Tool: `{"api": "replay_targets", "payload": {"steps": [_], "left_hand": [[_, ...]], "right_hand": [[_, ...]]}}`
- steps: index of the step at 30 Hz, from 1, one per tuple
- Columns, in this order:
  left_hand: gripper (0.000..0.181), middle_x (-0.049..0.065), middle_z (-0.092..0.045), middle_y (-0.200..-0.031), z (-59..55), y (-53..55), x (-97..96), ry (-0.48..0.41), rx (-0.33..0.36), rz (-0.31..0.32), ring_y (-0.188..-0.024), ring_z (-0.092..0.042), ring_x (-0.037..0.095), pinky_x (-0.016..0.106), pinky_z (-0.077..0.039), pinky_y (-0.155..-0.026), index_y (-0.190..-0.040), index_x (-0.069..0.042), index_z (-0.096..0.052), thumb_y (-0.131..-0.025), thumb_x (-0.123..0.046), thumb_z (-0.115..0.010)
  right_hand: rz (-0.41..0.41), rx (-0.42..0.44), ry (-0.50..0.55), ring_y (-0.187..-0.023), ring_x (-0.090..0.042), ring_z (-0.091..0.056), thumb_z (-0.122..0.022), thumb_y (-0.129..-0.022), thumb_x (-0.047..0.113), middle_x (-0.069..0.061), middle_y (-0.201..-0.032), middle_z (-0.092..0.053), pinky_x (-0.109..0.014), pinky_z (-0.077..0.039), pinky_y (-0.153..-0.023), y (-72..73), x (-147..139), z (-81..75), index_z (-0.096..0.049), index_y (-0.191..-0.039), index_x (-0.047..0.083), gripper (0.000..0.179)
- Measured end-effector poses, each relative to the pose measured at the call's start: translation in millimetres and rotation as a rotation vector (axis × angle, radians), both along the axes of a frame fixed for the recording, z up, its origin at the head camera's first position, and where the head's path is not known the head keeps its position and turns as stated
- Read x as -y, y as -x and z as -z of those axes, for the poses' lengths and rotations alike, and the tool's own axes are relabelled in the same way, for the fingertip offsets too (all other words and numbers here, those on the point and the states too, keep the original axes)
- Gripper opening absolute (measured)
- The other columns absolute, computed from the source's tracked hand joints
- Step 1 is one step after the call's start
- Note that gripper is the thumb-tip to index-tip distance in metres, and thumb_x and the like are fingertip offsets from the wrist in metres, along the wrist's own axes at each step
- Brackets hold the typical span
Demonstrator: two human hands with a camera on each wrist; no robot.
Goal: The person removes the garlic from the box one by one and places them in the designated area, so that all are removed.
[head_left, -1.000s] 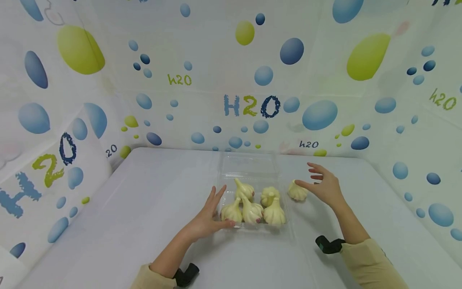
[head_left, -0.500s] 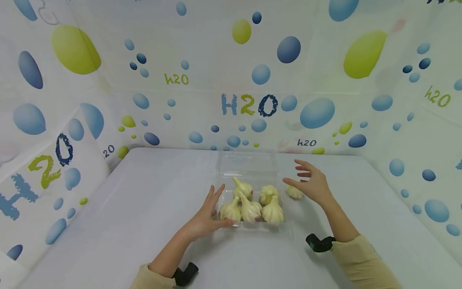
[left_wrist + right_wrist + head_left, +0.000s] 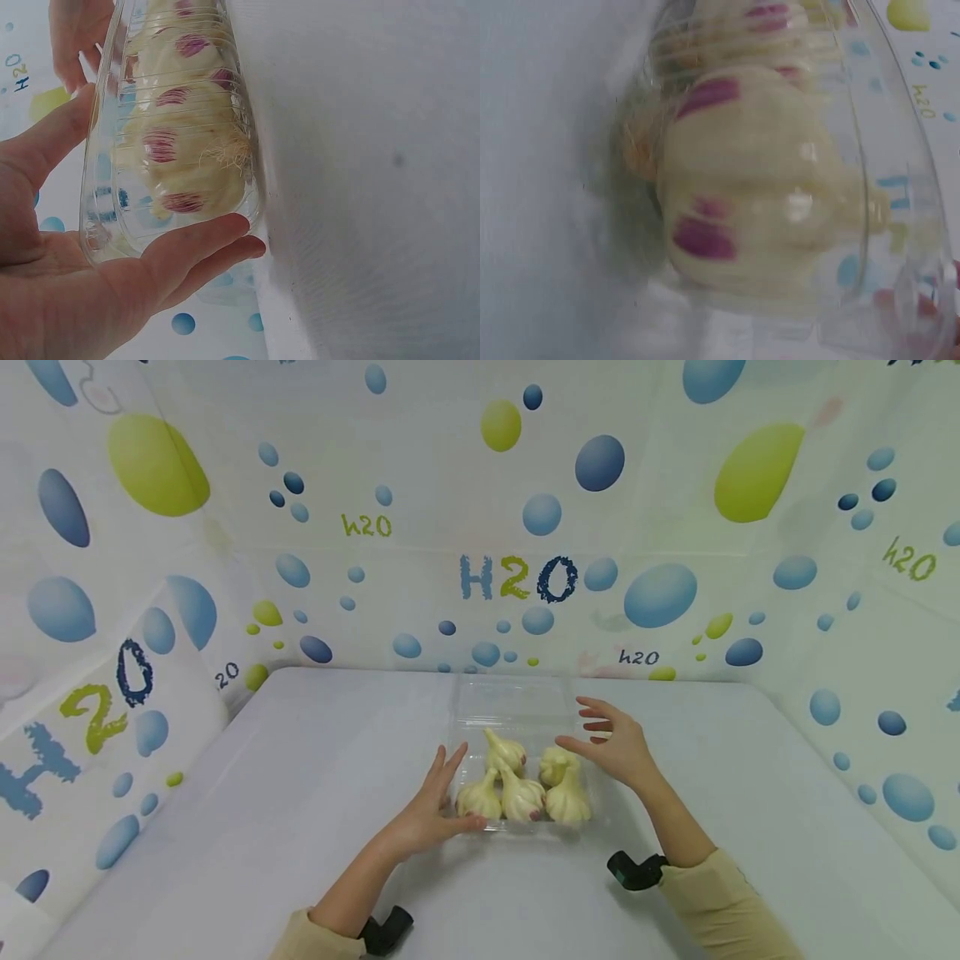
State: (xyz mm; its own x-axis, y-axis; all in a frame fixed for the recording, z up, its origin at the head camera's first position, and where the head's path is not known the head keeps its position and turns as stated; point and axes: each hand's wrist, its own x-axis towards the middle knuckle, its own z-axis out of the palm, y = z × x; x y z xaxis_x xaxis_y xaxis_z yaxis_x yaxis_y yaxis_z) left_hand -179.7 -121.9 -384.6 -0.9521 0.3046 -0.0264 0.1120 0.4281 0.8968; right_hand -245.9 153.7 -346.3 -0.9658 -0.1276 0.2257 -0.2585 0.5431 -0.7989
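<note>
Several garlic bulbs [image 3: 522, 797] sit in a clear plastic clamshell box [image 3: 517, 828], its lid [image 3: 517, 697] laid back on the far side. At the box's near-left corner, my left hand [image 3: 423, 822] rests with straight fingers along the side and the thumb at the front rim. In the left wrist view, the left fingers [image 3: 199, 240] touch the ribbed wall. My right hand [image 3: 618, 747] hovers by the box's right rim, thumb near the back-right bulb [image 3: 555, 766]; nothing shows in its grasp. The bulb outside the box is almost wholly hidden behind this hand.
The box stands on a white table [image 3: 315, 752]. A patterned sheet [image 3: 420, 585] with blue and green spots hangs behind and at the sides. Black camera mounts [image 3: 636, 870] are worn at both wrists.
My right hand has moved left from beside the loose garlic bulb to the box's right rim, fingers still spread. The left hand has stayed at its corner.
</note>
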Motion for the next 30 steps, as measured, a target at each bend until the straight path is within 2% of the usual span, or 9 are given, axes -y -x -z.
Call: {"api": "replay_targets", "payload": {"steps": [10,20,30], "left_hand": [[0.097,0.014,0.013,-0.151,0.9,-0.5,1.5,0.001,-0.008,0.008,-0.135,-0.006,0.041,0.056,-0.028,-0.099,-0.148,-0.026,-0.012,-0.075,-0.025,-0.076],[0.097,0.013,0.014,-0.151,1.0,-0.6,2.0,-0.001,-0.003,0.013,-0.136,-0.004,0.039,0.054,-0.029,-0.100,-0.148,-0.030,-0.011,-0.075,-0.027,-0.076],[0.097,0.014,0.012,-0.151,0.2,-0.9,1.2,0.002,-0.006,0.010,-0.135,-0.010,0.041,0.054,-0.030,-0.099,-0.147,-0.030,-0.012,-0.075,-0.025,-0.076]], "right_hand": [[-0.062,-0.001,0.050,-0.105,-0.034,-0.055,-0.077,-0.073,0.033,-0.016,-0.121,-0.054,-0.043,-0.046,-0.087,0.4,19.6,3.8,-0.048,-0.132,0.011,0.070],[-0.087,0.013,0.077,-0.107,-0.036,-0.054,-0.078,-0.073,0.031,-0.016,-0.123,-0.054,-0.044,-0.045,-0.089,-1.2,34.5,-0.3,-0.047,-0.133,0.011,0.070],[-0.085,0.017,0.085,-0.106,-0.034,-0.055,-0.078,-0.072,0.031,-0.015,-0.121,-0.054,-0.042,-0.046,-0.087,1.0,44.5,-0.2,-0.048,-0.132,0.010,0.071]]}}
